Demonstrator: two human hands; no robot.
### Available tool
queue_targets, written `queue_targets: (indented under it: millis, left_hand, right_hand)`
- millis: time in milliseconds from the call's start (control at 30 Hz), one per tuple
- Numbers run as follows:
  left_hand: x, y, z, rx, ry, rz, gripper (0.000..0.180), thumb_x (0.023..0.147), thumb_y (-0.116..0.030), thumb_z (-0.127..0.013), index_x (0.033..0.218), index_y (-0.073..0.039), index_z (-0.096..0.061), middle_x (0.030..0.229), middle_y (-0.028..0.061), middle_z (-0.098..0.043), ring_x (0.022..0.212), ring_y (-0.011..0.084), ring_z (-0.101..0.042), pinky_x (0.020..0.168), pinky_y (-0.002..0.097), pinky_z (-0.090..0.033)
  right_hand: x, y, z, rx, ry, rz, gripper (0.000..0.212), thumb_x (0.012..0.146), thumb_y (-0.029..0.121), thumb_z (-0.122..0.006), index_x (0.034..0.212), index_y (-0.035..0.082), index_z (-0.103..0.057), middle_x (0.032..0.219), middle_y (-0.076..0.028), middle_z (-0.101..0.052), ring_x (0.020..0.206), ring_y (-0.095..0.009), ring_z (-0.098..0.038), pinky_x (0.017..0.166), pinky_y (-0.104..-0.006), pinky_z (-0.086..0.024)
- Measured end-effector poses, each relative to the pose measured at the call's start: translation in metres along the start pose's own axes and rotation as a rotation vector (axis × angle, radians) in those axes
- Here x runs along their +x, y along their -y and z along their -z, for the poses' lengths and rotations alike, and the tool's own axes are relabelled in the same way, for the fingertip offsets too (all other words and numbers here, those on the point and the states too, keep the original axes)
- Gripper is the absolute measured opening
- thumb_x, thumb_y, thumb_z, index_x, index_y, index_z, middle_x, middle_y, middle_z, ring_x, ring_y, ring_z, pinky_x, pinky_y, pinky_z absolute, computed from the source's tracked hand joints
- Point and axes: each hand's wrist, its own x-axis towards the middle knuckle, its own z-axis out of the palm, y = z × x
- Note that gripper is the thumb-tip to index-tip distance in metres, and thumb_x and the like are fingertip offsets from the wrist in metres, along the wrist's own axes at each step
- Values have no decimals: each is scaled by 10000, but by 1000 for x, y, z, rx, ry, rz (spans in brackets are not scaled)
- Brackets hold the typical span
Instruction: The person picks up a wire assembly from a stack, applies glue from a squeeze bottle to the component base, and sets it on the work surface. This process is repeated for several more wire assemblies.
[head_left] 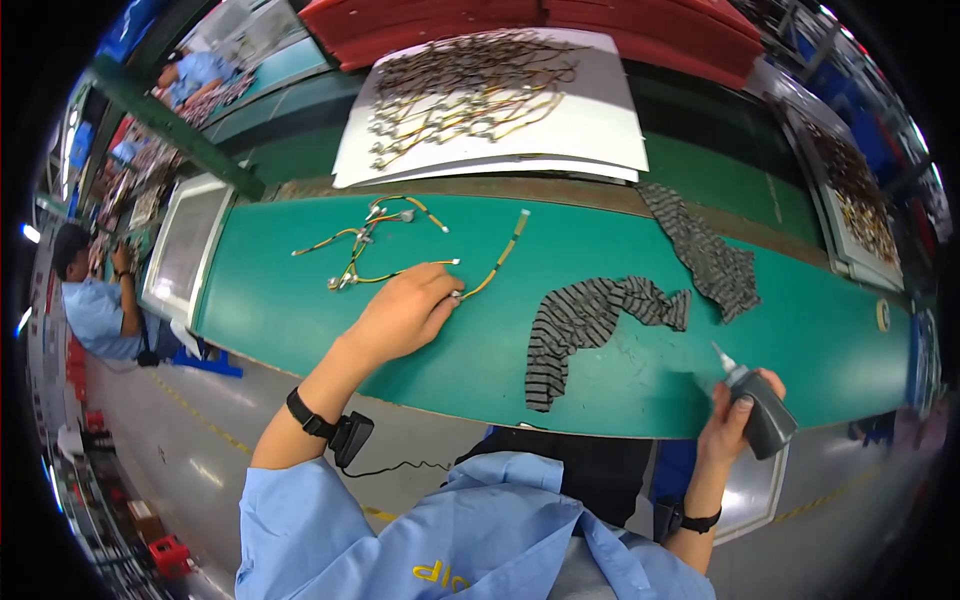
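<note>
On the green work mat [470, 350], my left hand [405, 308] pinches the lower end of a short wire harness [505, 252]. Its yellow and dark wires run up and to the right to a small white connector. Just beyond that hand lie several similar wire harnesses [362, 238] with small metal parts. My right hand [738, 420], at the mat's near right edge, is wrapped round a dark squeeze bottle [765, 415]. The bottle's thin pale nozzle points up and to the left.
Two striped grey cloth sleeves [572, 325] [705, 255] lie on the mat between my hands and beyond. Behind, a white board [590, 130] carries many wire harnesses. A tape roll [882, 315] sits far right. At the left, a co-worker in blue [100, 305] sits near a framed panel [185, 250].
</note>
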Motion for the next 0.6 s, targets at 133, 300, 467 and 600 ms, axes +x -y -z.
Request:
queue_targets:
  millis: [133, 300, 467, 600]
  left_hand:
    - [20, -39, -10, -771, 31, 200, 217, 871, -39, -569, 1080, 7, -539, 824, 118, -601, 706, 209, -595, 629, 303, -475]
    - [43, -110, -43, -1461, 206, 311, 172, 901, -17, -537, 1068, 24, -539, 859, 120, -623, 719, 156, -600, 632, 276, -485]
    - [56, -140, -86, -1564, 411, 248, 142, 915, -5, -521, 1056, 13, -534, 855, 89, -624, 721, 135, -593, 661, 264, -481]
    - [69, -144, -106, -1572, 439, 164, 135, 915, 12, -518, 1048, 16, -537, 871, 88, -618, 736, 132, -584, 673, 265, -484]
  right_hand:
    - [-16, 19, -25, 186, 56, -114, 626, 779, 451, -723, 1184, 96, -404, 951, -52, -501, 620, -127, -494, 616, -277, -471]
    - [-17, 49, -76, 480, 227, -89, 704, 739, 517, -732, 1154, 98, -347, 886, -79, -472, 582, -175, -537, 556, -333, -521]
    - [-14, 50, -76, 432, 216, -12, 710, 750, 513, -726, 1160, 84, -337, 864, -98, -491, 576, -188, -551, 532, -309, -501]
    - [-16, 36, -70, 283, 163, -20, 704, 760, 500, -721, 1160, 67, -338, 857, -104, -504, 553, -171, -539, 512, -297, -485]
